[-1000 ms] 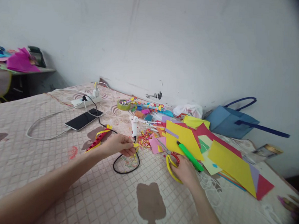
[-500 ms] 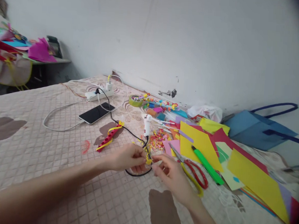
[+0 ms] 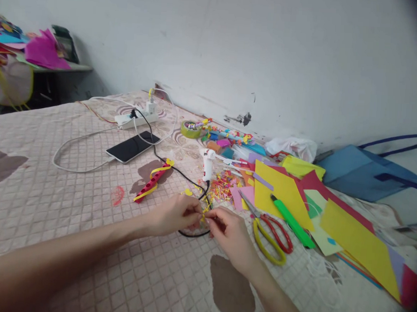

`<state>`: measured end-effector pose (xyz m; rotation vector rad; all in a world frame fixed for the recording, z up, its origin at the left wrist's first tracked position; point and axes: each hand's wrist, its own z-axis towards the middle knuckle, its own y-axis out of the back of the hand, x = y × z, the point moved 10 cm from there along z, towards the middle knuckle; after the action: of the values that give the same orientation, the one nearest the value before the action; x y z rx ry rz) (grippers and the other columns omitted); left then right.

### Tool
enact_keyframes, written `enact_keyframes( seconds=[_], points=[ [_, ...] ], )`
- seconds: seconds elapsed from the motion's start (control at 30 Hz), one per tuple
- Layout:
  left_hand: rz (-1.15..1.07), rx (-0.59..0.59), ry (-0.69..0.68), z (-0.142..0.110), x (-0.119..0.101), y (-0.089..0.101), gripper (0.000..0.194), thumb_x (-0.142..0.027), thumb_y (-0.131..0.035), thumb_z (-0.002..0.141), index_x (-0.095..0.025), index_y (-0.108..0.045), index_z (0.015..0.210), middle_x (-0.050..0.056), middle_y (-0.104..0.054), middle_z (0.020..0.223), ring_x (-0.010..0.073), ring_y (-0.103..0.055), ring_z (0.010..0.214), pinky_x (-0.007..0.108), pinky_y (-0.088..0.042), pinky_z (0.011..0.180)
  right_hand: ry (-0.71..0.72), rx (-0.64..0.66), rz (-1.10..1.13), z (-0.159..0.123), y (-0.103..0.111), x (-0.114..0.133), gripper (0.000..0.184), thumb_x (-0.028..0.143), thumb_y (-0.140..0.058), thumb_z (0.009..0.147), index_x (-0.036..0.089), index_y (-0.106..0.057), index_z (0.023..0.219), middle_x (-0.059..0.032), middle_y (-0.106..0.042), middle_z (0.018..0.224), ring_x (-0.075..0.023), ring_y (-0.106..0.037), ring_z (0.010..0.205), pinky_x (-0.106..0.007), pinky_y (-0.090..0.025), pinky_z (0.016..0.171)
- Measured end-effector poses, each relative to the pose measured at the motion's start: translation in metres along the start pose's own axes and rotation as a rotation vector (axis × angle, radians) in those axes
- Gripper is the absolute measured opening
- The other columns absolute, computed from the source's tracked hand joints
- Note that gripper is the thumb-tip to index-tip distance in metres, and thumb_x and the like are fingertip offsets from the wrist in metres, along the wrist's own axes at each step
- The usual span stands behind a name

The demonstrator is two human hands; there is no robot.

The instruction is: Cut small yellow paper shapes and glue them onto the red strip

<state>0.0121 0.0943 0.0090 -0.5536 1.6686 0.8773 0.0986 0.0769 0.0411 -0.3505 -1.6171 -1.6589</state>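
Low over the table, my left hand (image 3: 177, 215) pinches a small yellow paper piece (image 3: 204, 214), mostly covered by fingertips. My right hand (image 3: 232, 237) meets it from the other side, thumb and forefinger closed at the same piece. Just right of that hand lie scissors (image 3: 267, 244) with red and yellow handles, blades partly spread. Beyond my hands a white hot glue gun (image 3: 207, 165) rests near a heap of paper scraps (image 3: 223, 187). To the left lies a red strip (image 3: 152, 186) with holes or dots, wound with yellow paper.
A green craft knife (image 3: 292, 221) lies on yellow paper sheets (image 3: 360, 245) at the right, before a blue bag (image 3: 363, 172). The glue gun's black cord (image 3: 181, 172) loops under my hands. A phone (image 3: 133, 146) and power strip (image 3: 136, 120) sit at the left.
My right hand has let go of the scissors, which now lie on the table, and has moved left to the yellow paper piece in my left hand. The view has shifted slightly.
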Motion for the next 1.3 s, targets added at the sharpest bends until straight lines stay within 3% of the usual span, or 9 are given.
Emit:
enact_keyframes(
  seconds=[0.23, 0.4, 0.63, 0.77, 0.9, 1.03, 1.17, 1.23, 1.3],
  points=[
    [-0.226, -0.023, 0.045, 0.006, 0.002, 0.006, 0.022, -0.037, -0.058, 0.077, -0.015, -0.057, 0.080, 0.001, -0.064, 0.071, 0.0109, -0.059, 0.059, 0.023, -0.049, 0.057, 0.002, -0.167, 0.012, -0.003, 0.012, 0.000, 0.011, 0.012, -0.053, 0.077, 0.019, -0.056, 0.069, 0.0009, -0.056, 0.065, -0.0123, -0.052, 0.058, -0.022, -0.040, 0.053],
    [-0.330, 0.000, 0.073, 0.008, 0.007, 0.002, 0.022, -0.032, -0.065, 0.073, -0.014, -0.057, 0.081, -0.001, -0.062, 0.069, 0.0091, -0.057, 0.057, 0.024, -0.048, 0.059, 0.029, -0.215, 0.021, -0.005, 0.013, 0.002, 0.012, 0.013, -0.056, 0.076, 0.019, -0.054, 0.066, 0.0014, -0.055, 0.064, -0.0119, -0.050, 0.058, -0.023, -0.039, 0.055],
    [-0.439, 0.085, 0.078, 0.008, 0.005, 0.000, 0.015, -0.022, -0.067, 0.071, -0.014, -0.058, 0.081, -0.002, -0.062, 0.068, 0.0068, -0.055, 0.057, 0.021, -0.044, 0.058, -0.307, 0.018, 0.700, -0.005, -0.022, -0.037, 0.023, 0.039, -0.062, 0.077, 0.018, -0.054, 0.071, 0.0055, -0.051, 0.052, -0.0071, -0.043, 0.040, -0.019, -0.031, 0.038],
    [-0.479, 0.114, 0.017, 0.010, -0.002, 0.002, 0.020, -0.020, -0.068, 0.070, -0.014, -0.057, 0.086, 0.000, -0.063, 0.073, 0.0084, -0.057, 0.062, 0.023, -0.046, 0.062, -0.445, 0.066, 0.945, -0.009, -0.035, -0.046, 0.030, 0.045, -0.064, 0.074, 0.017, -0.052, 0.071, 0.0029, -0.056, 0.063, -0.0051, -0.043, 0.040, -0.016, -0.025, 0.034],
    [-0.430, 0.082, -0.002, 0.011, 0.000, 0.005, 0.021, -0.020, -0.067, 0.070, -0.014, -0.056, 0.087, 0.000, -0.063, 0.071, 0.0088, -0.057, 0.061, 0.024, -0.046, 0.062, -0.331, -0.021, 0.932, -0.006, -0.023, -0.039, 0.036, 0.052, -0.049, 0.083, 0.017, -0.054, 0.081, -0.0016, -0.058, 0.072, -0.0093, -0.052, 0.051, -0.019, -0.037, 0.041],
    [-0.365, 0.049, -0.011, 0.010, 0.002, 0.006, 0.020, -0.022, -0.067, 0.070, -0.014, -0.056, 0.085, -0.001, -0.062, 0.066, 0.0080, -0.056, 0.057, 0.021, -0.044, 0.056, -0.126, -0.091, 0.735, -0.003, -0.010, -0.020, 0.031, 0.041, -0.064, 0.076, 0.021, -0.052, 0.096, -0.0032, -0.059, 0.087, -0.0150, -0.058, 0.077, -0.026, -0.048, 0.065],
    [-0.371, 0.152, 0.009, 0.010, 0.000, 0.000, 0.026, -0.024, -0.067, 0.069, -0.015, -0.055, 0.090, 0.001, -0.064, 0.072, 0.0098, -0.058, 0.059, 0.025, -0.047, 0.060, -0.165, -0.114, 0.715, -0.003, -0.011, -0.025, 0.020, 0.028, -0.062, 0.077, 0.021, -0.051, 0.092, 0.0002, -0.056, 0.078, -0.0128, -0.056, 0.071, -0.025, -0.047, 0.064],
    [-0.297, 0.127, 0.005, 0.012, 0.000, 0.011, 0.028, -0.026, -0.065, 0.071, -0.015, -0.055, 0.094, 0.003, -0.066, 0.078, 0.0121, -0.061, 0.064, 0.026, -0.048, 0.062, -0.204, -0.101, 0.738, -0.004, -0.014, -0.031, 0.016, 0.027, -0.060, 0.078, 0.020, -0.050, 0.089, 0.0015, -0.055, 0.075, -0.0110, -0.055, 0.064, -0.023, -0.046, 0.058],
    [-0.097, -0.080, -0.018, 0.014, 0.000, 0.043, 0.024, -0.028, -0.060, 0.076, -0.014, -0.054, 0.095, 0.004, -0.066, 0.079, 0.0136, -0.061, 0.066, 0.026, -0.047, 0.060, -0.216, -0.080, 0.716, -0.005, -0.016, -0.034, 0.014, 0.026, -0.057, 0.079, 0.020, -0.049, 0.089, 0.0026, -0.054, 0.073, -0.0090, -0.053, 0.056, -0.021, -0.044, 0.052]
  ],
)
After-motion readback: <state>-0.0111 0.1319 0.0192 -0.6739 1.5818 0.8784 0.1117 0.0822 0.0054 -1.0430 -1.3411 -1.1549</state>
